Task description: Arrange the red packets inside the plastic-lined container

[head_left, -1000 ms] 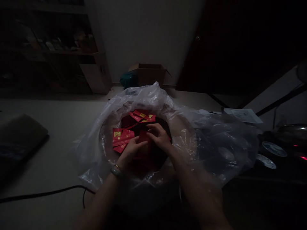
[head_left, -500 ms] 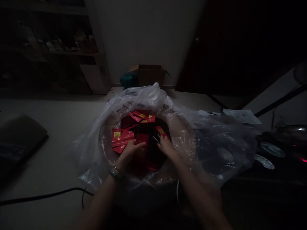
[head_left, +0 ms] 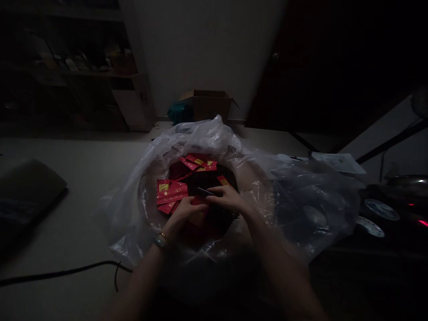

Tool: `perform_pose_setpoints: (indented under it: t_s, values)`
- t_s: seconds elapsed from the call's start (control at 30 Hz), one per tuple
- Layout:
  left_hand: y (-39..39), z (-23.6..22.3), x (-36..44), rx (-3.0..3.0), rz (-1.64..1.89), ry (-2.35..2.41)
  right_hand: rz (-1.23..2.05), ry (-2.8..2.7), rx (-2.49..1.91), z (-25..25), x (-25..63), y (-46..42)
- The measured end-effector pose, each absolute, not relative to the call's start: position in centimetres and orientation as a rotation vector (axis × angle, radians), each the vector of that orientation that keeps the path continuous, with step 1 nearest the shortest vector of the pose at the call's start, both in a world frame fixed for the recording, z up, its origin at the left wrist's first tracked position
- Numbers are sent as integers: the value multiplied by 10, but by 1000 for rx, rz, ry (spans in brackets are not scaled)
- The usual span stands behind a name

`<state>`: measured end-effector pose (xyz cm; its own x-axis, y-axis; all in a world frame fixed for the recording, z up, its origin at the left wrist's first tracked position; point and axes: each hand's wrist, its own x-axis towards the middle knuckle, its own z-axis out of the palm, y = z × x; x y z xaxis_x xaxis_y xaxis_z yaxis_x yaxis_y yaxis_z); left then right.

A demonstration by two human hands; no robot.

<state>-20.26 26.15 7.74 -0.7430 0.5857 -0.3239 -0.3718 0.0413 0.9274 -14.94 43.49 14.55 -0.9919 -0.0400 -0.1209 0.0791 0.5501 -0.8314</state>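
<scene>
Holding a red packet in the left hand, near the middle of the lined tub, pinching between thumb and fingers. Gripping a slim metallic tool in the right hand, fingers closing on it, pointing its tip left across the tub's middle. Holding both hands right next to each other inside the tub; not making out contact between them, too dim. Wearing a bracelet on the left wrist, over the tub's near left edge. Seeing a pile of packets lying overlapped along the tub's left inside, more packets heaped at its far side, and a yellow-labelled packet lying at its right, partly hidden. Seeing a dark mass filling between them; not identifying it in this light. Seeing a clear plastic bag draping over the tub's rim and spreading right. Also spotting a cardboard box and a teal bag beyond the tub, a black cable running to its near left, and patterned plates sitting to its right.
</scene>
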Motion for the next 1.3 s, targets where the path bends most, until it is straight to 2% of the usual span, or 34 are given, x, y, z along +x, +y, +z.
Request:
perform_pose_setpoints:
  t_s: [0.23,0.57,0.87,1.1,1.17,1.3]
  values:
    - [263,89,-201,284,1813,1687,-1442,2692,106,140,-151,436]
    - [262,82,-204,339,1833,1770,-1363,2771,88,132,-150,428]
    - [262,90,-201,271,1840,1721,-1536,2700,99,126,-149,430]
    - [257,100,-201,215,1829,1614,-1695,2631,373,122,-151,444]
    - [255,102,-201,232,1829,1633,-1589,2738,439,113,-153,453]
    - [256,104,-200,226,1844,1639,-1004,2958,508,90,-155,464]
